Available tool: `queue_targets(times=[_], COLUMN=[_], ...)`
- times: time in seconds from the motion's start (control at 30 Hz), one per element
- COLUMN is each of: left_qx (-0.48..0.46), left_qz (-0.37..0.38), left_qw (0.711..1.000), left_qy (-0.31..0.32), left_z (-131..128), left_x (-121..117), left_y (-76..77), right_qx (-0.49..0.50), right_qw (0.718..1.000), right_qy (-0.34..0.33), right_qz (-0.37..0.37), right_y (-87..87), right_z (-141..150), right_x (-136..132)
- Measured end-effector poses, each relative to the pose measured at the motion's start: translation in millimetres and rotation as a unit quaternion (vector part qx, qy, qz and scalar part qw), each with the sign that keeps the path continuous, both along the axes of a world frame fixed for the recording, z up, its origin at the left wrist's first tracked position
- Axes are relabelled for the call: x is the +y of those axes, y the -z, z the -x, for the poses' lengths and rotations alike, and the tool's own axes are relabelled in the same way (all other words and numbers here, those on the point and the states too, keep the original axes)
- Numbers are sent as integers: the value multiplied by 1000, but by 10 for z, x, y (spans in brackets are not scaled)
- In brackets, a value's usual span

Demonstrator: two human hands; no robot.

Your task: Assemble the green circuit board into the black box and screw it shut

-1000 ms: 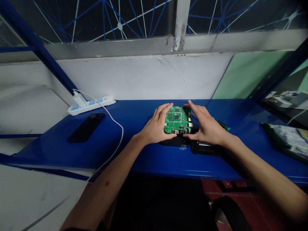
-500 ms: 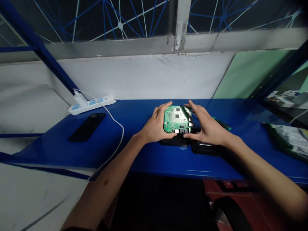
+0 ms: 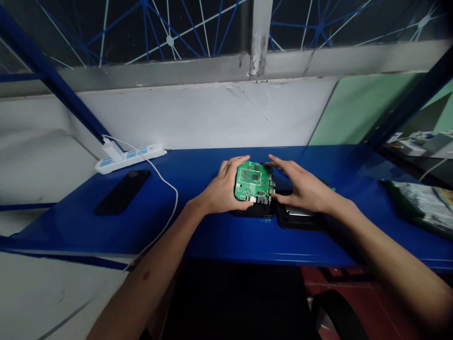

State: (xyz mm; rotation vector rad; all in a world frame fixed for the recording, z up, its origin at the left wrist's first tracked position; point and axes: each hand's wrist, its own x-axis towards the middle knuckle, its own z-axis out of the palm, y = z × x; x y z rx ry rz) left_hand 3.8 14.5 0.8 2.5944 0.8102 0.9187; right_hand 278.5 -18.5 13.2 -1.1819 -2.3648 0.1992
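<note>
A green circuit board (image 3: 252, 182), with chips on its face and metal ports along its right and near edges, is held up over the blue table. My left hand (image 3: 224, 186) grips its left side, thumb at the near edge and fingers at the far corner. At the right side, my right hand (image 3: 295, 182) has its fingertips at the far and near corners, with a gap between palm and board. Beneath the board lies a black case part (image 3: 255, 211), mostly covered. Another black casing piece (image 3: 300, 221), with a silvery plate in it, lies under my right hand.
On the left of the blue table (image 3: 198, 241) lie a black phone (image 3: 122, 191) and a white power strip (image 3: 134, 157) with a charger and trailing white cable (image 3: 173, 186). A silvery-green bag (image 3: 423, 203) lies at the right. Behind stands a white wall (image 3: 212, 115).
The board has tilted, so glare has left its face and the chips and dashed outline show more clearly. My right fingertips have shifted along its right edge. The whole view has moved slightly.
</note>
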Motion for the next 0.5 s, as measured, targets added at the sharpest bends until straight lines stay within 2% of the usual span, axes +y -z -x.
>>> queue_targets(times=[0.13,0.27,0.37,0.5], left_qx=[29,30,36,67], left_qz=[9,67,110,131], left_qw=[999,997,993,989], left_qy=[14,24,16,1], left_z=[12,123,243,324], left_x=[-10,-54,-88,-103], left_y=[6,15,74,184], right_qx=[18,53,67,70], right_qw=[999,996,995,994], right_qy=[15,20,10,2], right_qz=[24,63,77,87], right_y=[12,-7,-23,-28], right_z=[-4,15,43,78], right_x=[-10,-26,-37,-50])
